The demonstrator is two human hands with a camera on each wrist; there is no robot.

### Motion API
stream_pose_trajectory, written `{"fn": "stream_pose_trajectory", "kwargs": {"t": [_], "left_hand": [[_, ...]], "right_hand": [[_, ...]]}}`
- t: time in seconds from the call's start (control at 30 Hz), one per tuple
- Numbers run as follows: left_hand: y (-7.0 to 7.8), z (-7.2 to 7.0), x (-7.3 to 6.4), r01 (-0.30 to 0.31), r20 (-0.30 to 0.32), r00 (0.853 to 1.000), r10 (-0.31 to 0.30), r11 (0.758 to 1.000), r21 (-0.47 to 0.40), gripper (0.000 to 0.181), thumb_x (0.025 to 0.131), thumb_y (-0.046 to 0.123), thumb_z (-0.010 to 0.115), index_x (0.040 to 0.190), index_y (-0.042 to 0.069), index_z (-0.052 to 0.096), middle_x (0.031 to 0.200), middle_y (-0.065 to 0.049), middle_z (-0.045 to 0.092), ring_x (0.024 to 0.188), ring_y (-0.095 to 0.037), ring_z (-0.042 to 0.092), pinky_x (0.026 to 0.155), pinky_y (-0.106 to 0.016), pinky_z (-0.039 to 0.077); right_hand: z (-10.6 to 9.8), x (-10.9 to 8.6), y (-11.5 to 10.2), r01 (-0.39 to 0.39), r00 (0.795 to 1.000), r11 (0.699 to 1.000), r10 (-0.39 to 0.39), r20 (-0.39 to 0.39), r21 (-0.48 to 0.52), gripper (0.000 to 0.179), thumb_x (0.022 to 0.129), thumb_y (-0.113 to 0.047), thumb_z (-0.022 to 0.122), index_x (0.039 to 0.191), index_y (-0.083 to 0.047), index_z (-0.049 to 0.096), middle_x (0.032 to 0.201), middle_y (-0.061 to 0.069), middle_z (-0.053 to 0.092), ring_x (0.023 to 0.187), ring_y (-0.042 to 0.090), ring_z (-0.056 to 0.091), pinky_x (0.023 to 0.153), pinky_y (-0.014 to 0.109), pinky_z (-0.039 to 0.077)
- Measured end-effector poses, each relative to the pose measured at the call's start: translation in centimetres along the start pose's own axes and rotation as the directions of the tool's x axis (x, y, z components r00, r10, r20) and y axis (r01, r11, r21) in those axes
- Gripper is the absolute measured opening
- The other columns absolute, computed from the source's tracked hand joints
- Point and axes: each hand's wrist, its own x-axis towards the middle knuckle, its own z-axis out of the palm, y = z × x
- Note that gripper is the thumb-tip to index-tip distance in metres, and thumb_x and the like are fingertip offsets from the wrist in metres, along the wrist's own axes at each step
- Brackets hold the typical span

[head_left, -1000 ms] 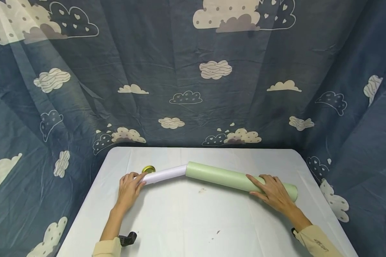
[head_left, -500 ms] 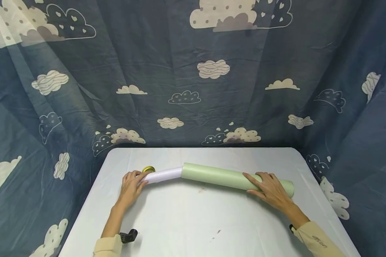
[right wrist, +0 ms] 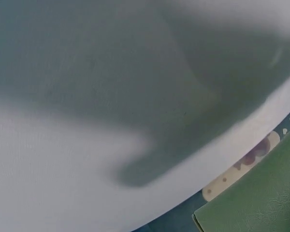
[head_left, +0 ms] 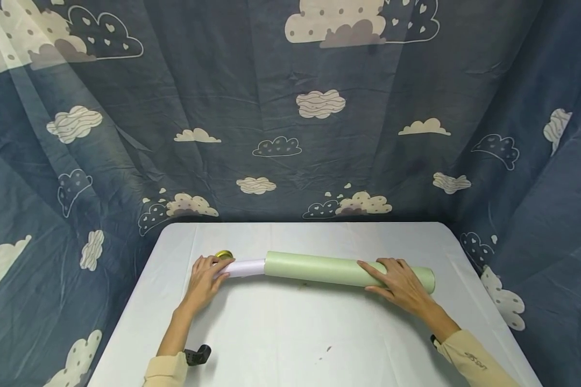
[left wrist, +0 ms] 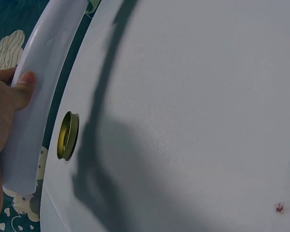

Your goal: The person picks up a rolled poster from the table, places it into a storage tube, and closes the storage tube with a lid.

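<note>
My left hand [head_left: 206, 282] pinches a pale lilac-white rolled sheet [head_left: 244, 267] near its left end, thumb below and fingers over the top. In the left wrist view the thumb presses on the white roll [left wrist: 43, 96]. Its right end runs into the open left end of a thicker light-green roll [head_left: 314, 269]. My right hand [head_left: 399, 282] grips this green roll near its right end. Both rolls are raised over the table, in nearly one line. The right wrist view shows only part of the green roll [right wrist: 261, 193]; the right hand is out of that frame.
A gold jar lid [head_left: 224, 254] lies on the white table [head_left: 290, 333] just behind the left hand. Small dark stains [head_left: 328, 349] mark the tabletop. A blue cloud-patterned curtain [head_left: 222, 166] surrounds the table. A black device [head_left: 198, 355] sits on the left wrist.
The green roll and right hand have moved left, and the left hand slightly right. Less of the white roll shows outside the green one, and the two rolls now line up straighter.
</note>
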Motion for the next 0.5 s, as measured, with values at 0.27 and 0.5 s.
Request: {"fn": "stream_pose_trajectory", "kwargs": {"t": [0.27,0.5], "left_hand": [[0.3,-0.3,0.3,-0.082,-0.007,0.997,0.082,0.996,-0.048,0.036,0.085,0.007,0.080,0.121,0.011,0.075,0.110,-0.014,0.067,0.107,-0.037,0.060,0.114,-0.074,0.027],[1.0,0.6,1.1,-0.150,-0.003,0.989,0.150,0.988,-0.043,0.039,0.085,0.009,0.080,0.123,0.015,0.075,0.109,-0.013,0.067,0.108,-0.035,0.060,0.110,-0.073,0.033]], "right_hand": [[0.0,0.1,0.1,0.046,0.999,0.999,-0.045,-0.018,0.029,0.074,0.086,-0.055,0.074,0.152,-0.031,0.052,0.117,0.018,0.069,0.105,0.033,0.066,0.085,0.054,0.053],[-0.1,0.7,-0.6,0.065,0.998,0.997,-0.065,-0.003,0.029,0.067,0.095,-0.064,0.059,0.153,-0.032,0.051,0.117,0.017,0.069,0.106,0.032,0.067,0.086,0.053,0.054]]}}
